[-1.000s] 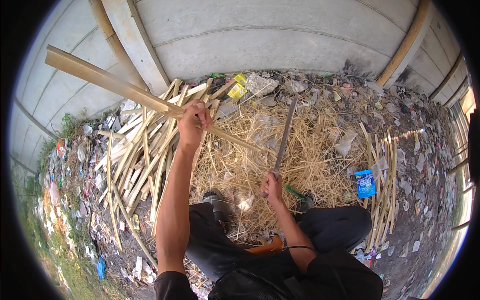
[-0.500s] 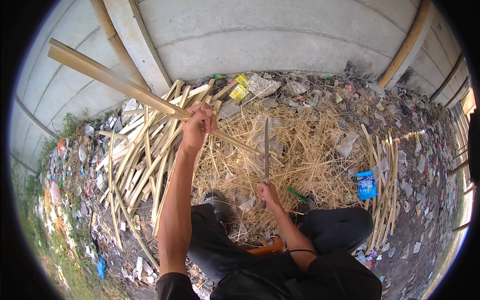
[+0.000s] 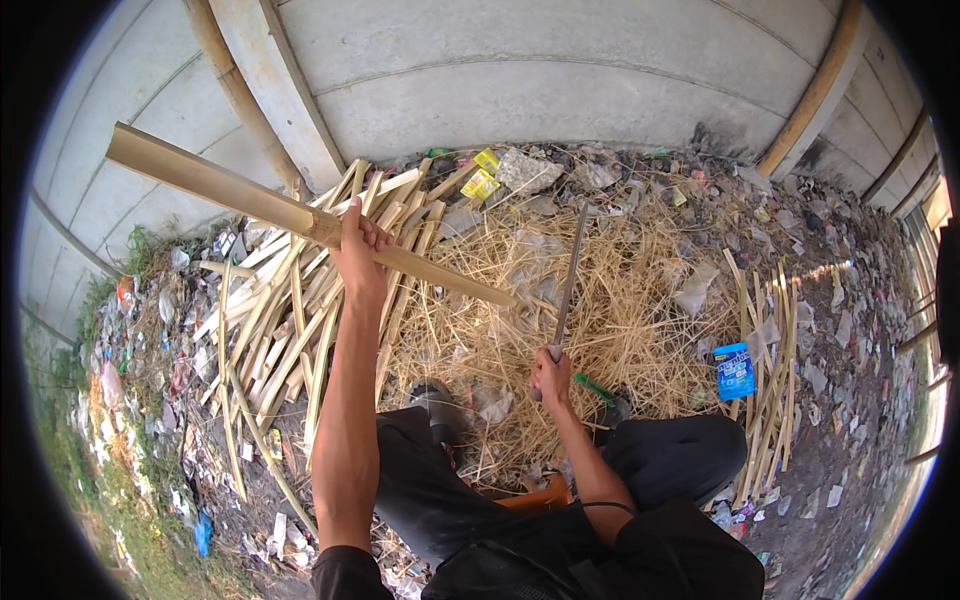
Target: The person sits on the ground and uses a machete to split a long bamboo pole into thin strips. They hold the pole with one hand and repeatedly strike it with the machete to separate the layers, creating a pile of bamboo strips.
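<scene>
A long split bamboo piece (image 3: pixel 220 188) slants from the upper left down toward the middle, its hollow face showing. My left hand (image 3: pixel 360 247) is closed around it, past its midpoint toward the lower end. That lower end hangs over a heap of bamboo shavings (image 3: pixel 640 350). My right hand (image 3: pixel 551 378) grips the handle of a long-bladed machete (image 3: pixel 574 270), whose blade points up and away from me, to the right of the bamboo's end. The two do not touch.
A pile of split bamboo strips (image 3: pixel 270 340) lies to the left, and a smaller bundle of strips (image 3: pixel 780 370) to the right beside a blue packet (image 3: pixel 733 371). Litter covers the ground up to a concrete wall (image 3: pixel 560 90). An orange seat edge (image 3: pixel 540 495) shows beneath me.
My left hand has shifted left and a little lower, and the bamboo has rolled to show its wide hollow face. My right hand and the machete have moved right, the blade tilting rightward.
</scene>
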Demonstrator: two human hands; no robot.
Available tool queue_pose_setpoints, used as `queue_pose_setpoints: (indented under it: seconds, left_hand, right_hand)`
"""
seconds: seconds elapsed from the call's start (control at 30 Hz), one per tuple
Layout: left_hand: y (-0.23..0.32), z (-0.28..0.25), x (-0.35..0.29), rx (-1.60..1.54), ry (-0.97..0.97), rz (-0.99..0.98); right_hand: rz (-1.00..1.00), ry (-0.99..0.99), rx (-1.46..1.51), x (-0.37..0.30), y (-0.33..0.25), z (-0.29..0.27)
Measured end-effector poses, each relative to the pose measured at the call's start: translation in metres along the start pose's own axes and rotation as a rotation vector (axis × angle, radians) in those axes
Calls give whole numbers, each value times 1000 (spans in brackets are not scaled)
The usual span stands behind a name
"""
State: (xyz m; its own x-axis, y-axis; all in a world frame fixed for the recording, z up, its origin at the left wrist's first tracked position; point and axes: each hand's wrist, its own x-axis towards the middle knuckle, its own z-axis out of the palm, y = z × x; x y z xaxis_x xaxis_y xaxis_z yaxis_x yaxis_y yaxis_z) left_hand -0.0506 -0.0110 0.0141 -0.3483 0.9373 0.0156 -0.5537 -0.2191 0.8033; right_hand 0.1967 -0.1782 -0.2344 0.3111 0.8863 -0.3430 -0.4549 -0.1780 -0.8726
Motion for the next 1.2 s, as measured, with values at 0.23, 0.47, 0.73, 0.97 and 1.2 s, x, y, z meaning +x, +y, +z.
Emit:
queue_pose_setpoints:
  seconds: [0.23,0.47,0.73,0.97,1.2]
  left_hand:
    - [5,13,-9,-84,-227,12]
    - [-33,1,-5,70,-475,-126]
    - [-27,-11,6,18,-538,-180]
    - [-24,-12,2,84,-649,-165]
    - [-21,-12,2,119,-718,-183]
  right_hand:
    - [-4,-15,-54,-3,-2,-2]
    - [-7,-41,-118,0,0,-6]
    - [73,4,-112,4,11,-17]
    - [58,22,-194,7,20,-23]
    - [31,28,-142,4,26,-19]
